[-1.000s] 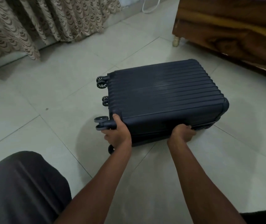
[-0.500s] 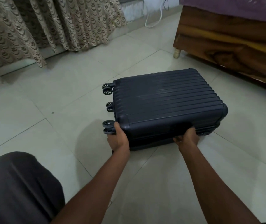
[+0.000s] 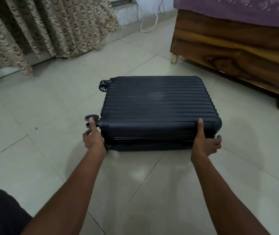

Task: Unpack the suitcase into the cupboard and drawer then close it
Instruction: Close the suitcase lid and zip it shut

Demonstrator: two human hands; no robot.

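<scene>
The navy hard-shell suitcase (image 3: 157, 109) lies flat on the tiled floor (image 3: 50, 116) in front of the wooden bed frame (image 3: 237, 53), its ribbed lid down and its seam closed along the near edge, so by the look of it nothing has been unpacked yet and the task is at its very start. The left hand (image 3: 93, 138) has its grip around the near left corner beside a wheel (image 3: 91, 118), and the right hand (image 3: 205, 143) has its grip curled around the near right corner, thumb up on the lid. Still to come, as I judge it: opening the case, moving its contents to the cupboard and drawer, neither in view, and shutting it.
</scene>
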